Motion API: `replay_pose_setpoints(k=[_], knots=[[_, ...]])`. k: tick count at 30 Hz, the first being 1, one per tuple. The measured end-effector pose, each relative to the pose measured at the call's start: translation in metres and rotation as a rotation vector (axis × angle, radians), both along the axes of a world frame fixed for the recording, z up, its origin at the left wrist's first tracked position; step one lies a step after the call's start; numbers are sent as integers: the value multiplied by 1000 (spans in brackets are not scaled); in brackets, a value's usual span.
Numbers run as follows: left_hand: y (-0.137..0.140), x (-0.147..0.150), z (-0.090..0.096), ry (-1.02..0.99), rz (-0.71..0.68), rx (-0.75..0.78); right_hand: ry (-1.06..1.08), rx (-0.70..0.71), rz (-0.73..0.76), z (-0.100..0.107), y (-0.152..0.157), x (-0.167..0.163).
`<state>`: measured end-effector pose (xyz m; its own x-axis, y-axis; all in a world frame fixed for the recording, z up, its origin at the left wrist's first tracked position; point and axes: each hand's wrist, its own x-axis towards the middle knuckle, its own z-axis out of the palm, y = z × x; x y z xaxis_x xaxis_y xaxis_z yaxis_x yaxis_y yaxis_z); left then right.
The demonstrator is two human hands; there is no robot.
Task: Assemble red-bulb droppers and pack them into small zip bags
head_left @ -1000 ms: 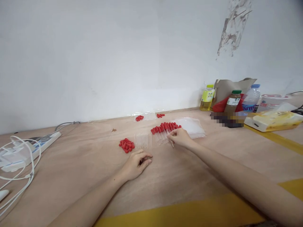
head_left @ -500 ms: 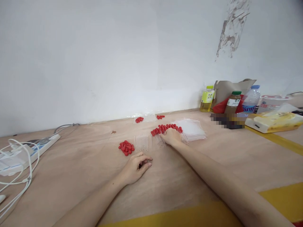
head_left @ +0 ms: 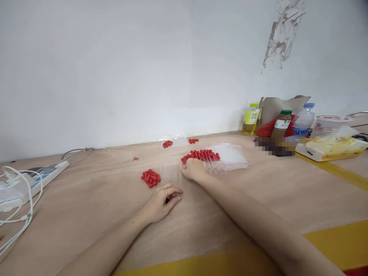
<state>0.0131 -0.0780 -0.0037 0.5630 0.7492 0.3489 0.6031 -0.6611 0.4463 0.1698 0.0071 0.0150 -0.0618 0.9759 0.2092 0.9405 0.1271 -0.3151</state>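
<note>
My right hand (head_left: 194,168) lies over the left part of a row of glass droppers with red rubber bulbs (head_left: 212,155). Its fingers are curled down, and what is in them is hidden. A single thin glass tube (head_left: 181,175) stands out just left of its thumb. My left hand (head_left: 163,201) rests on the table with loosely bent fingers, thumb and forefinger apart, nothing between them. Beyond it several bare glass tubes (head_left: 170,172) lie side by side. A pile of loose red rubber bulbs (head_left: 150,178) sits to their left.
Clear plastic bags (head_left: 230,155) lie behind the droppers. Two small groups of red bulbs (head_left: 167,143) lie near the wall. At the right stand bottles (head_left: 250,120) and a tissue pack (head_left: 330,147). A power strip (head_left: 51,174) with white cables lies left.
My right hand has moved left along the row of droppers, uncovering those on the right. My left hand has stayed in place; the view has shifted slightly.
</note>
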Motion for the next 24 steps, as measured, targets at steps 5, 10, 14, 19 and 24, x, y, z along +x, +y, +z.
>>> replay_pose_setpoints(k=[5,10,14,19,24], knots=[[1,-1,-1,6,-5,4,-14,-102,8,7,6,-21],[3,-1,-3,-5,-15,17,-20,-112,29,6,5,-29],[1,1,-3,-2,-17,23,-17,-47,40,7,-12,-17],[8,-9,5,26,117,176,-70,149,205,1,-42,35],[32,-38,25,132,343,305,-1,364,469,-22,-52,87]])
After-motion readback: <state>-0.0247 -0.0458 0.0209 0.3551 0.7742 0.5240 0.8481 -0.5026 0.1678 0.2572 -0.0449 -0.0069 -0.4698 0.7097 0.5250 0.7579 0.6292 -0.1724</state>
